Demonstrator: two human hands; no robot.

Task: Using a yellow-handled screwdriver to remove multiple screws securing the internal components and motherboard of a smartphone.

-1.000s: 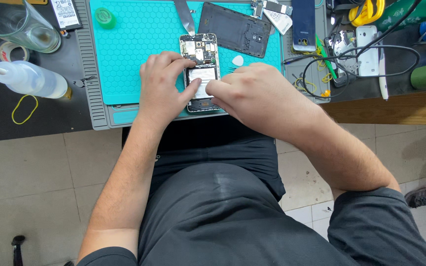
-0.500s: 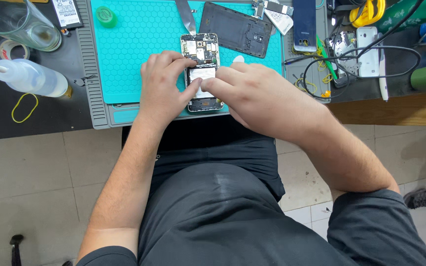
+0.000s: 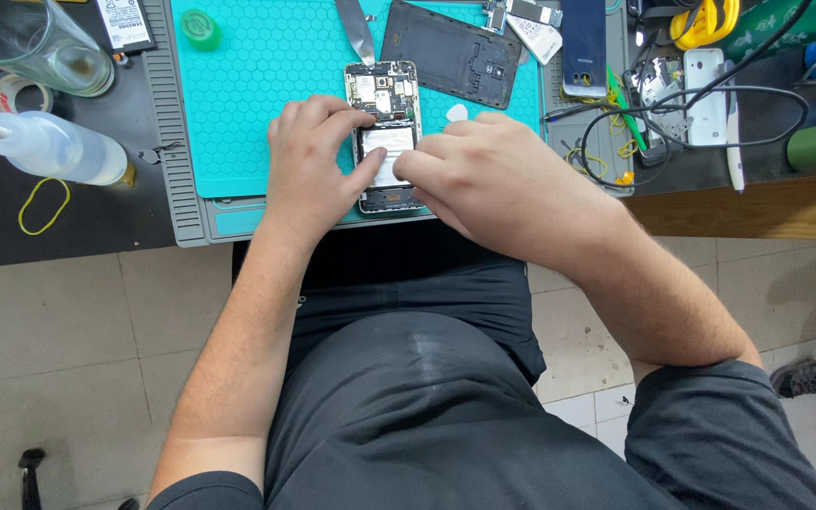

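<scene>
An opened phone (image 3: 384, 94) with its circuit board bare lies on the teal work mat (image 3: 247, 104). My left hand (image 3: 312, 161) rests on its left side, thumb and fingers pressing the phone's edge and its white battery (image 3: 391, 142). My right hand (image 3: 484, 179) comes in from the right, fingertips pinched at the battery's right edge beside my left thumb. The lower half of the phone is partly hidden under both hands. What the right fingertips pinch cannot be made out.
The phone's dark back cover (image 3: 450, 57) and a metal pry tool (image 3: 356, 33) lie at the mat's far edge, near a white pick (image 3: 456, 114). A squeeze bottle (image 3: 54, 146), glass (image 3: 35, 42), yellow rubber band (image 3: 44, 203) sit left; cables and phones (image 3: 583, 42) right.
Both hands stay on the phone. My right fingertips have shifted slightly along the battery's right edge; the phone itself has not moved.
</scene>
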